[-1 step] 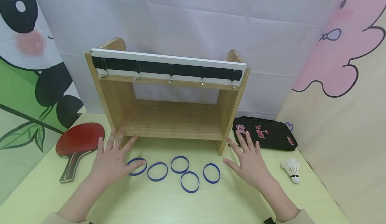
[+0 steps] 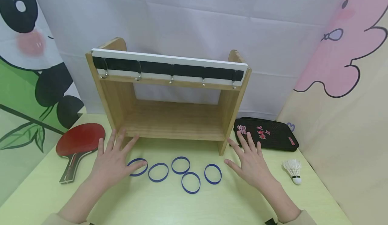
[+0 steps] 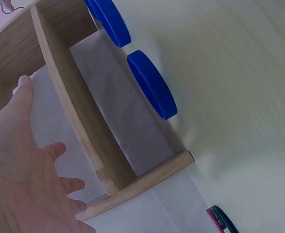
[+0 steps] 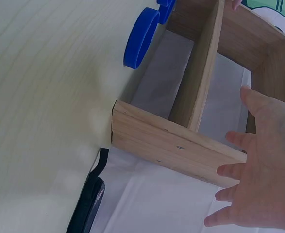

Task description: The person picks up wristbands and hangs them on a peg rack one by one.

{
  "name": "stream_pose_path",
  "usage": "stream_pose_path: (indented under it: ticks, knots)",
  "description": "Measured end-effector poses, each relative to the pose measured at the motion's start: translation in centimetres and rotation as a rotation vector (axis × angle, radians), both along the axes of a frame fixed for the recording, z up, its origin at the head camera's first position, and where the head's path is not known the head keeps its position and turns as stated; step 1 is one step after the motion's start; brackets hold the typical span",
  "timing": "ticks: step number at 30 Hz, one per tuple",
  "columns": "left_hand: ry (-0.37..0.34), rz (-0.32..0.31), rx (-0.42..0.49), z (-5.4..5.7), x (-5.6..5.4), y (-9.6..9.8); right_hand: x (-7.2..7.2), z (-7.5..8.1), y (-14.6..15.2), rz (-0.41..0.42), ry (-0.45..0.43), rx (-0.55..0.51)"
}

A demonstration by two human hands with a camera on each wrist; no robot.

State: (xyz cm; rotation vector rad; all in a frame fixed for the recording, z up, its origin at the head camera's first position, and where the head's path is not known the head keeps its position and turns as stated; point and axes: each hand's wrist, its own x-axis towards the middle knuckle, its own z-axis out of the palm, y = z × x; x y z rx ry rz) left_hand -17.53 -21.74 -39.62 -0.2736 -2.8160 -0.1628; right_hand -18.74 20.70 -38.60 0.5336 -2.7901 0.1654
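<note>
My left hand (image 2: 110,166) hovers with spread fingers at the left front of a wooden shelf (image 2: 179,135), its thumb overlapping the leftmost blue ring. Mirroring it, my right hand (image 2: 253,166) is spread near the shelf's right front foot, fingertips overlapping a black case (image 2: 266,134). Neither hand holds anything. Several thin blue rings (image 3: 154,87) lie on the table between the hands. Across the shelf's top front runs a white board (image 2: 169,56) with a black strip and several small metal hooks (image 2: 171,80). In the right wrist view, one ring (image 4: 141,39) appears near the shelf.
On the left lies a red table tennis bat (image 2: 82,137), its handle pointing toward the front. A white shuttlecock (image 2: 292,169) rests at the right, in front of the case. Behind the shelf hangs a pale cloth (image 2: 188,23), with cartoon-printed side walls.
</note>
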Motion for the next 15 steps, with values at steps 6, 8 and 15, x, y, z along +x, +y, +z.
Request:
stream_pose_path:
  ticks: [6, 8, 15]
  knots:
    - [0.01, -0.008, -0.005, 0.24, -0.03, 0.04, 0.11, 0.25, -0.02, 0.002, -0.005, -0.009]
    - [0.005, -0.008, -0.008, 0.41, -0.03, 0.07, 0.06, 0.35, -0.03, 0.003, -0.005, -0.007]
    - [-0.017, 0.0, -0.009, 0.98, 0.01, 0.03, -0.04, 0.75, 0.01, 0.002, -0.009, 0.003]
